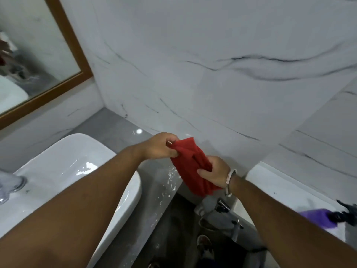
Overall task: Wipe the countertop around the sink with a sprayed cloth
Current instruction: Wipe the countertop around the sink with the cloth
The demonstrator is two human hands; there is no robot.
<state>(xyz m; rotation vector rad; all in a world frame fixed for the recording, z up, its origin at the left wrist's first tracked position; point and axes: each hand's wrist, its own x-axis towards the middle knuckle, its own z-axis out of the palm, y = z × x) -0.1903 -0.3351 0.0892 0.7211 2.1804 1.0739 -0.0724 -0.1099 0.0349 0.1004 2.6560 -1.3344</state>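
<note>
Both hands hold a red cloth (190,167) in the air above the grey countertop (119,124), to the right of the white sink basin (63,171). My left hand (161,147) pinches the cloth's upper end. My right hand (215,174), with a metal bangle on the wrist, grips its lower part. The cloth hangs crumpled between them. White wet spots or foam (171,180) speckle the countertop's right edge beside the basin. A purple spray bottle (320,219) with a black trigger lies on a white ledge at the far right.
A chrome tap (11,185) stands at the left edge of the basin. A wood-framed mirror (38,60) hangs on the left wall. White marble tiles cover the walls. Below the counter's edge are a floor, a chrome fitting (224,206) and a foot.
</note>
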